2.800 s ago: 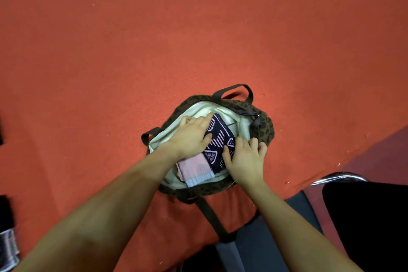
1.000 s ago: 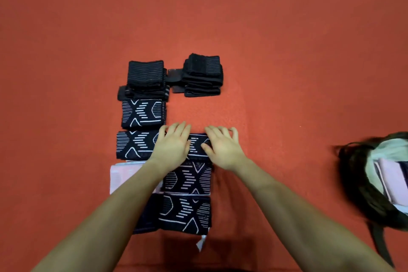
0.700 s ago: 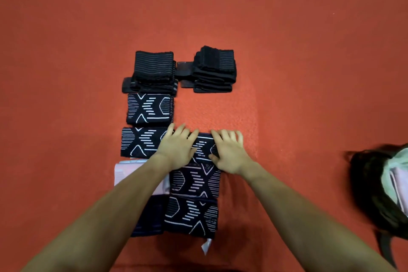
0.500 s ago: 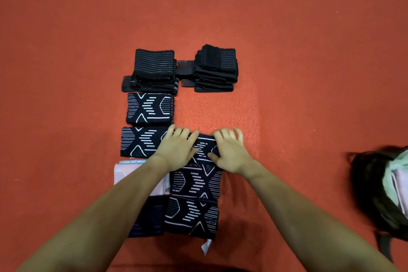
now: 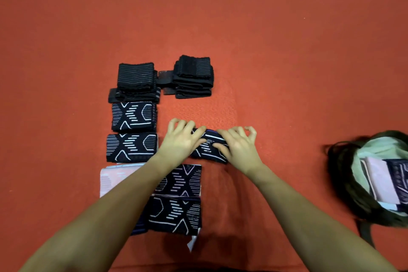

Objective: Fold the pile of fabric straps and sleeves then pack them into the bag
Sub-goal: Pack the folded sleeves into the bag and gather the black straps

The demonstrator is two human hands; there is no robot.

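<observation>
My left hand (image 5: 180,141) and my right hand (image 5: 239,147) both grip one folded black patterned sleeve (image 5: 208,147), lifted off its column and tilted. Several more folded patterned sleeves lie on the red cloth: two on the left (image 5: 132,116) (image 5: 131,147) and two below my hands (image 5: 183,181) (image 5: 176,215). A folded pink sleeve (image 5: 112,178) peeks out under my left forearm. Two stacks of black ribbed straps (image 5: 135,79) (image 5: 194,77) sit at the far end. The open dark bag (image 5: 344,183) lies at the right edge with pink and patterned pieces inside.
Red cloth (image 5: 276,62) covers the whole surface. A bare stretch of it lies between the folded rows and the bag. The bag's strap (image 5: 365,234) trails toward the bottom right.
Earlier both hands were inside the bag; then they came over to the folded rows. They have now closed round the top right patterned sleeve and shifted it slightly right.
</observation>
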